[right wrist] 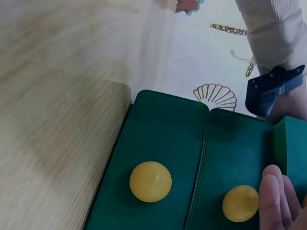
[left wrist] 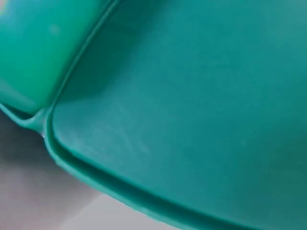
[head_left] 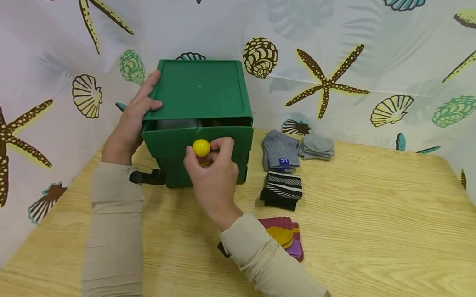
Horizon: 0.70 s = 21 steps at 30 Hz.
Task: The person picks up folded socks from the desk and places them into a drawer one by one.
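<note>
A green drawer box [head_left: 200,89] with round yellow knobs stands on the table. My right hand [head_left: 217,182] pinches the top drawer's yellow knob [head_left: 201,148] between thumb and fingers. That drawer [head_left: 167,144] stands slightly out, and a gap under the lid shows grey and dark contents. My left hand [head_left: 130,117] rests against the box's left side, thumb and a finger extended over the top edge. Two lower drawers carry a knob [right wrist: 150,182] and another knob [right wrist: 240,203] in the right wrist view. The left wrist view holds only green plastic [left wrist: 182,120] close up.
Right of the box lie grey socks [head_left: 280,150], a folded light grey pair [head_left: 316,146] and black-and-white striped socks [head_left: 282,187]. Maroon, yellow and purple socks [head_left: 283,235] lie partly behind my right sleeve. A sea-patterned curtain [head_left: 338,35] hangs behind the wooden table [head_left: 392,220].
</note>
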Available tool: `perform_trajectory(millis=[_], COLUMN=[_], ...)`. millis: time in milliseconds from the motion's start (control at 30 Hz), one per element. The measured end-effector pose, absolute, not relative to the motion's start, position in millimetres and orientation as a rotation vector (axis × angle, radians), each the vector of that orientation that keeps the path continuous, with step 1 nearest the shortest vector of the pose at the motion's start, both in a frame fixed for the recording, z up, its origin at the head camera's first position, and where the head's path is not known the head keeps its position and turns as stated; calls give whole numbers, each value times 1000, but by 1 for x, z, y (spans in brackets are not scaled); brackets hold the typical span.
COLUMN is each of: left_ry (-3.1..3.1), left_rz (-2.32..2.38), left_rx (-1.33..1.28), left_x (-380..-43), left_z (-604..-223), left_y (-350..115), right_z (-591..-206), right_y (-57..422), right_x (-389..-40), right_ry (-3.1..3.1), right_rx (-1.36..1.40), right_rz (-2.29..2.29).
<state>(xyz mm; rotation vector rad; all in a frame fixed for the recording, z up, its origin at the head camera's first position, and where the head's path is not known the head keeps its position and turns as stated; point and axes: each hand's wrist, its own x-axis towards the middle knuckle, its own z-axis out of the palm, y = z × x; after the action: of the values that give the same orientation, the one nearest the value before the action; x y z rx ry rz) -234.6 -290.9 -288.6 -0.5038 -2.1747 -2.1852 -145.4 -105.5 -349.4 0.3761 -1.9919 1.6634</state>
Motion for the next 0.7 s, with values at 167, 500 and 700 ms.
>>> perform_trajectory(millis=[167,500,700], left_ry=[-2182,-2119,-2112], left_rz=[-2180,-2246,-2270], left_rx=[-508,-568,-591], left_x=[-234,-233,-232], left_z=[-288,-289,-288], left_y=[-290,-292,-292], right_z=[-347,-344,-346], right_y=[-109,-110,-101], right_x=[-156,-166,-172], right_ry=[-1982,-2016,-1960], right_rx=[364,343,395], right_rz=[1748,1852,1913])
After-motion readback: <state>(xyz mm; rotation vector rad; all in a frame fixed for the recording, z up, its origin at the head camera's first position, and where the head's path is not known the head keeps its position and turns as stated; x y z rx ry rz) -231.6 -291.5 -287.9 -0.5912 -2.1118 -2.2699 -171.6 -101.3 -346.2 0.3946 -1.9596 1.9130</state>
